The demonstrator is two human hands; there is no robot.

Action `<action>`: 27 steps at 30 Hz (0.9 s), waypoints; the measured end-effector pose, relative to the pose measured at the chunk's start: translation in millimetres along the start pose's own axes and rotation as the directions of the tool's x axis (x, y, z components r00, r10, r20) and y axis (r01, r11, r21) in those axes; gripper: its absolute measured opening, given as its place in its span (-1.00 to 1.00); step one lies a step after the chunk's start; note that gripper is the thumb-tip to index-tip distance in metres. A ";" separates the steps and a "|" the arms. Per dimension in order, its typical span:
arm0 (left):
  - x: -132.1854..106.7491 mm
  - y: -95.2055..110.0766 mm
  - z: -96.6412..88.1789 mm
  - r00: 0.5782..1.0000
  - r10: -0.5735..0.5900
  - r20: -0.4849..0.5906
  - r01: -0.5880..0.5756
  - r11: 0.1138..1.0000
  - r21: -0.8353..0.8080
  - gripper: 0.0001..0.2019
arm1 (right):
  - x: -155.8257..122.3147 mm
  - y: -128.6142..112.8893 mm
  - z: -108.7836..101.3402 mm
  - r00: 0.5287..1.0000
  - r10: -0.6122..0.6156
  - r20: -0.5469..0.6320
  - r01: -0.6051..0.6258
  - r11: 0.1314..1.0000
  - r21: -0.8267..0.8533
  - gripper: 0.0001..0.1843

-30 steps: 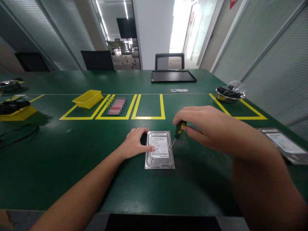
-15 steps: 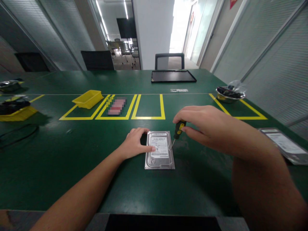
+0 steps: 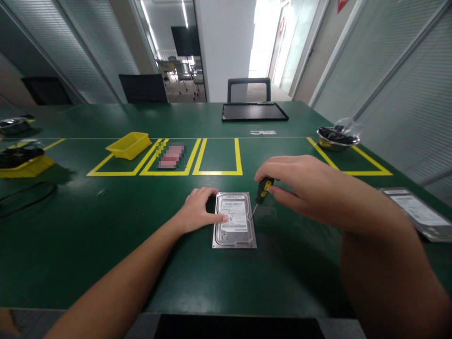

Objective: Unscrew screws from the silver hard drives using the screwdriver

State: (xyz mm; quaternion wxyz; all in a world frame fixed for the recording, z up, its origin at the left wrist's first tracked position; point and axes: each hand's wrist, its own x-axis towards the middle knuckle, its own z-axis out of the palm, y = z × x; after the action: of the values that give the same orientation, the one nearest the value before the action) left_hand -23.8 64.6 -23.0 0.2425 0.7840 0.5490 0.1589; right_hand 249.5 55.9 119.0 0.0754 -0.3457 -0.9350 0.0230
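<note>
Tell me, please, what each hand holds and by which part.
The right hand grips a screwdriver by its handle; the left hand holds the hard drive at its left side, thumb on top.

I can read no text. White label (image 3: pixel 236 210) on hard drive (image 3: pixel 238 239) near me: print too small. Pale label (image 3: pixel 417 207) on silver unit (image 3: pixel 439 232) at right: blurred. Red sign (image 3: pixel 341 5), far right: partly in view, illegible.

Noted pale wall (image 3: pixel 226 52) between bright doorway (image 3: pixel 264 40) and adjoining room (image 3: pixel 161 35) with lit ceiling strips (image 3: pixel 184 13). Recorded black-framed chair (image 3: pixel 249 92) beyond green table (image 3: pixel 197 282), slatted blinds (image 3: pixel 416 99) at right.
</note>
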 end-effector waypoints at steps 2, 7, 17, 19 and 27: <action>0.3 -0.3 0.1 1.000 0.003 -0.001 -0.003 1.000 0.001 -0.17 | -0.2 0.0 -0.1 1.000 -0.001 0.000 0.001 1.000 0.003 -0.80; 0.0 -2.0 1.0 1.000 0.011 -0.010 -0.010 1.000 0.006 -0.18 | -1.2 -1.3 -0.8 1.000 0.005 0.002 -0.005 1.000 0.014 -0.80; 0.4 -3.6 2.6 0.999 0.030 -0.020 -0.030 1.000 0.005 -0.20 | -1.4 0.3 -0.7 1.000 0.001 0.013 -0.001 1.000 0.005 -0.80; 0.5 -3.6 2.3 0.999 0.029 -0.019 -0.029 1.000 0.003 -0.20 | -2.1 0.7 -0.5 1.000 -0.001 0.012 0.001 1.000 0.004 -0.80; -0.1 -3.2 1.3 1.000 0.021 -0.011 -0.021 1.000 0.002 -0.20 | -3.3 2.5 0.0 1.000 -0.007 -0.006 0.007 1.000 0.021 -0.76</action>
State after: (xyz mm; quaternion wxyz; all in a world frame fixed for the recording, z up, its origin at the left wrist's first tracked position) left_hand -25.6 65.1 -25.8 0.2371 0.7891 0.5420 0.1653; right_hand 253.6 55.6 118.4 0.0820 -0.3418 -0.9357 0.0318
